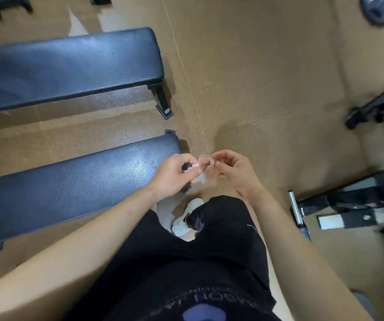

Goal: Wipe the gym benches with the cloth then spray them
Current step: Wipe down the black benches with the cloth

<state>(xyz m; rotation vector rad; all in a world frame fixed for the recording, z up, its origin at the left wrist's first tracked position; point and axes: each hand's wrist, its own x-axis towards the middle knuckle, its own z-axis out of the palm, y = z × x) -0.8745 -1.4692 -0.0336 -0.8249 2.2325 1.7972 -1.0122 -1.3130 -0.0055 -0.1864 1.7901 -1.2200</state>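
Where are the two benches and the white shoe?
near bench (pixel 70 193): head view, middle of its padded top.
far bench (pixel 66 66): head view, middle of its padded top.
white shoe (pixel 180 224): head view, its white upper.

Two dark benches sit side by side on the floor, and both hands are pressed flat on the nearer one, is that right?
Not quite. In the head view the left hand and right hand are not flat on the nearer bench; together they pinch a small pale scrap near its end.

floor (pixel 267 66): tan, seamed; tripod (pixel 371 110): right; weight plate (pixel 383 10): top right
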